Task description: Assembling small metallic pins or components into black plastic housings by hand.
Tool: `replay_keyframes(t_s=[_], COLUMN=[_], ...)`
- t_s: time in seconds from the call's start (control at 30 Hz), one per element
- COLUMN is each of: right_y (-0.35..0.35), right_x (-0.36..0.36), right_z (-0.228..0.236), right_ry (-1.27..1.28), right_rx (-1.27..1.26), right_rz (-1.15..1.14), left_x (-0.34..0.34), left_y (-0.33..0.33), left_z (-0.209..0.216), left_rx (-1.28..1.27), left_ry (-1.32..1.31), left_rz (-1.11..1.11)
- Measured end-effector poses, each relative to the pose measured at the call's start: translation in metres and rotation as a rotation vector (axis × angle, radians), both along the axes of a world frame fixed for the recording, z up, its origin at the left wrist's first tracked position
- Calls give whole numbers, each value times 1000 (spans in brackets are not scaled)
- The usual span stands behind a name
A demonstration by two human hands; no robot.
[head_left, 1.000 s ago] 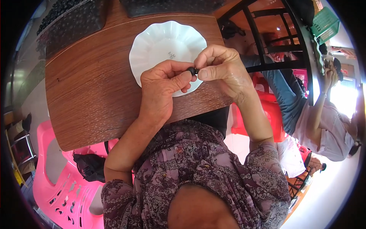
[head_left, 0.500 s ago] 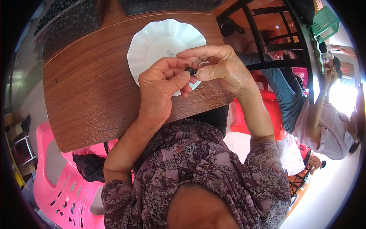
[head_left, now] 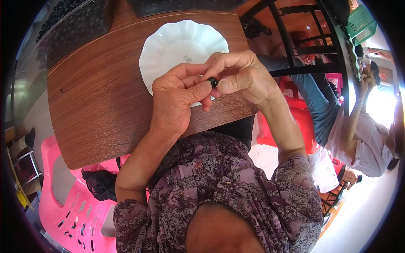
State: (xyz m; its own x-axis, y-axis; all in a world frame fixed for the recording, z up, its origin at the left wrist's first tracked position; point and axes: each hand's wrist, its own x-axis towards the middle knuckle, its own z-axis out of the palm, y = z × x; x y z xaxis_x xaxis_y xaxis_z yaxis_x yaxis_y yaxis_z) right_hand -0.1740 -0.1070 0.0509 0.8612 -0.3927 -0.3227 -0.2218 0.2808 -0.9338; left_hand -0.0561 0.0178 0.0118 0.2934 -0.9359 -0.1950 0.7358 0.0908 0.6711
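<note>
A small glossy black round piece, too small to name more exactly, sits between the fingertips of both hands. My left hand pinches it with thumb and fingers from the left. From the right, my right hand touches it with its thumb, the index finger bent over the top. Beneath and beyond the hands is a white plate with a wavy rim and a few small dark marks in its middle. Fingers and hands cover the plate's near right part.
The plate rests on a brown wood-grain table. A clear container of black round pieces stands at the far left, another dark container at the far edge. Pink chair, lower left; red stool and a seated person, right.
The right index finger has come down from its raised position and closed toward the black piece. The piece has turned or shifted slightly between the fingertips; the left hand stays almost in place.
</note>
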Motion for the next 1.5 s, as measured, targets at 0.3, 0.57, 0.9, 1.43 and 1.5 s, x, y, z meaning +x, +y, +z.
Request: replay_keyframes(t_s=[0.3, 0.57, 0.9, 1.43, 1.5], right_y=[11, 7, 1, -30, -22], right_x=[-2, -1, 2, 29, 45], right_z=[-9, -22, -27, -46, -41], right_ry=[-102, -207, -183, 26, 2], right_rx=[101, 320, 229, -1076, -1205], right_rz=[-129, -127, -65, -71, 23], left_x=[-4, 0, 3, 192, 235], left_y=[2, 3, 4, -21, -7], left_z=[3, 9, 7, 66, 88], left_rx=[40, 93, 74, 19, 216], left_ry=[-56, -137, -174, -1416, -1745], left_rz=[21, -11, 14, 853, 957])
